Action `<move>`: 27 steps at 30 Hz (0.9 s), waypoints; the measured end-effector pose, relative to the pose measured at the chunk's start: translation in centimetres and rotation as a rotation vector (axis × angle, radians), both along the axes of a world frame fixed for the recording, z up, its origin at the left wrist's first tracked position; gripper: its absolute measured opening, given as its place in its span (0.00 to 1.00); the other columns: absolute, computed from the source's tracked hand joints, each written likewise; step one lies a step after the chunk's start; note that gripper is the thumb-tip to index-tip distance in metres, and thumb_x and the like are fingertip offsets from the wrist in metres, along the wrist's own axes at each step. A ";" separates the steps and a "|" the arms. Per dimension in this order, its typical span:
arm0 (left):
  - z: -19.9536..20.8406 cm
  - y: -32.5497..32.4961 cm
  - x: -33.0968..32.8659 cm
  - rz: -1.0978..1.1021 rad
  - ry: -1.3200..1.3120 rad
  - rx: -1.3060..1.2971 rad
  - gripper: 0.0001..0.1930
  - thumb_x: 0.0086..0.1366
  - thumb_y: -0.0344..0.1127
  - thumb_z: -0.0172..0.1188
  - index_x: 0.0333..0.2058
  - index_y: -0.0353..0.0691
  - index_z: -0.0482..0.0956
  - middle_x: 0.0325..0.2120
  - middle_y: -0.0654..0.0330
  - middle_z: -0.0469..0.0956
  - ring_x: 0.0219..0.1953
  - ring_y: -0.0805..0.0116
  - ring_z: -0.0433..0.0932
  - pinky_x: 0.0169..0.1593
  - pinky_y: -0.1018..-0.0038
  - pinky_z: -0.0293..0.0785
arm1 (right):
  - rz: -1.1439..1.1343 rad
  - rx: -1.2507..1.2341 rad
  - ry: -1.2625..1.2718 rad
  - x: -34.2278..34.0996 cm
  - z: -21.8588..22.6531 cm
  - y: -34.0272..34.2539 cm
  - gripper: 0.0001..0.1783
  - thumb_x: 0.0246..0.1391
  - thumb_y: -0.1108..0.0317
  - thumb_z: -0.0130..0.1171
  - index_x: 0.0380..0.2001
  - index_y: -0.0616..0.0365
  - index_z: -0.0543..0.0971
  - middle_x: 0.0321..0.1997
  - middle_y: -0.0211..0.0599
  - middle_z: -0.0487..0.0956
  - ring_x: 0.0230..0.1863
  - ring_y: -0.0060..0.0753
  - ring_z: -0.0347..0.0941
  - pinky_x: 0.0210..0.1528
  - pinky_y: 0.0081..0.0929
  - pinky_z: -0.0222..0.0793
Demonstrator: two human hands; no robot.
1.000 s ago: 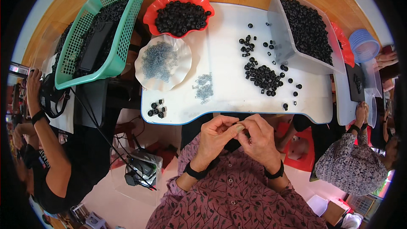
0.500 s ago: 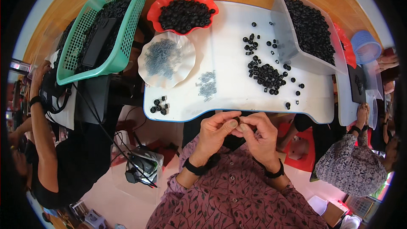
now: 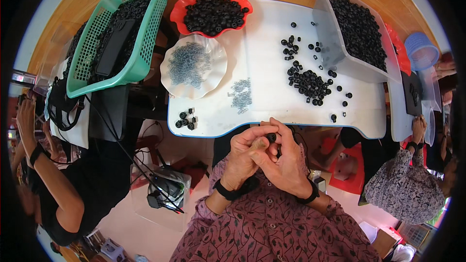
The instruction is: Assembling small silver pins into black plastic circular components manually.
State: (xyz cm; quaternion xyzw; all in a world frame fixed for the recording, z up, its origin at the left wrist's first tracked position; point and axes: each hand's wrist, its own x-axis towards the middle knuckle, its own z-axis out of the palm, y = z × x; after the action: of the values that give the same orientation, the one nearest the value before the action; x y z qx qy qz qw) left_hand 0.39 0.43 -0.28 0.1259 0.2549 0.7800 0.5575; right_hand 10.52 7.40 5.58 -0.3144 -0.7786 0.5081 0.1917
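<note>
In front of my shirt, just off the table's near edge, my two hands meet. My left hand (image 3: 244,153) pinches a small round black part (image 3: 271,137) between thumb and forefinger. My right hand (image 3: 283,154) is closed against it, thumb pressed over the left thumb, and something dark shows among its curled fingers, too hidden to name. Beyond the hands lies a loose heap of small black parts (image 3: 309,86) on the white table (image 3: 272,43). A patch of tiny silvery pieces (image 3: 241,96), perhaps springs, lies left of it. Several black parts (image 3: 184,120) sit at the left corner.
A scalloped white dish (image 3: 220,75) holds more silvery pieces, with a red dish (image 3: 177,13) of black parts behind it. A green basket (image 3: 141,60) stands left, a clear bin (image 3: 335,63) of black parts right. Other people's arms (image 3: 53,184) work at both sides.
My right hand has turned and moved in over the left, its thumb now across the left thumb. The black part shows more plainly. The whole view has shifted slightly.
</note>
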 end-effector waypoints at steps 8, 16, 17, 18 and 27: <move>0.8 0.1 0.4 0.071 0.102 -0.022 0.24 0.60 0.42 0.66 0.47 0.29 0.75 0.31 0.57 0.75 0.28 0.74 0.73 0.31 0.80 0.75 | -0.050 -0.015 0.112 -0.3 -1.1 -0.4 0.38 0.50 0.60 0.67 0.58 0.69 0.62 0.49 0.50 0.76 0.34 0.28 0.71 0.39 0.25 0.70; 1.1 0.1 0.4 0.107 0.050 0.004 0.21 0.59 0.36 0.65 0.47 0.29 0.74 0.28 0.59 0.75 0.27 0.75 0.73 0.31 0.80 0.75 | -0.079 -0.062 0.206 -0.7 -1.3 -0.7 0.35 0.51 0.63 0.67 0.57 0.67 0.63 0.53 0.52 0.75 0.48 0.36 0.75 0.49 0.29 0.71; 1.2 0.1 0.4 0.108 0.051 0.003 0.21 0.59 0.36 0.65 0.47 0.29 0.74 0.28 0.59 0.75 0.27 0.75 0.73 0.31 0.80 0.75 | -0.078 -0.063 0.207 -0.7 -1.3 -0.7 0.35 0.51 0.63 0.67 0.57 0.67 0.63 0.53 0.52 0.75 0.48 0.36 0.75 0.49 0.29 0.71; 1.4 0.1 0.4 0.105 0.057 0.000 0.20 0.59 0.35 0.64 0.47 0.29 0.74 0.28 0.58 0.75 0.27 0.74 0.73 0.31 0.80 0.75 | -0.072 -0.060 0.212 -0.7 -1.2 -0.6 0.35 0.51 0.64 0.67 0.57 0.67 0.63 0.53 0.52 0.75 0.47 0.36 0.75 0.48 0.29 0.71; 1.0 0.3 0.2 0.109 0.025 0.022 0.14 0.64 0.33 0.59 0.45 0.30 0.75 0.33 0.55 0.77 0.29 0.73 0.73 0.34 0.78 0.74 | -0.059 -0.023 0.290 -1.1 -1.6 -0.4 0.38 0.50 0.70 0.67 0.60 0.67 0.60 0.54 0.51 0.74 0.47 0.30 0.74 0.47 0.24 0.72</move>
State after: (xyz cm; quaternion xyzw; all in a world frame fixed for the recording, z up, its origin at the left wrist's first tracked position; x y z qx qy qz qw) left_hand 0.61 0.69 0.75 0.1276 0.2598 0.8102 0.5097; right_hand 9.43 7.03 3.95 -0.2627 -0.7272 0.5513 0.3135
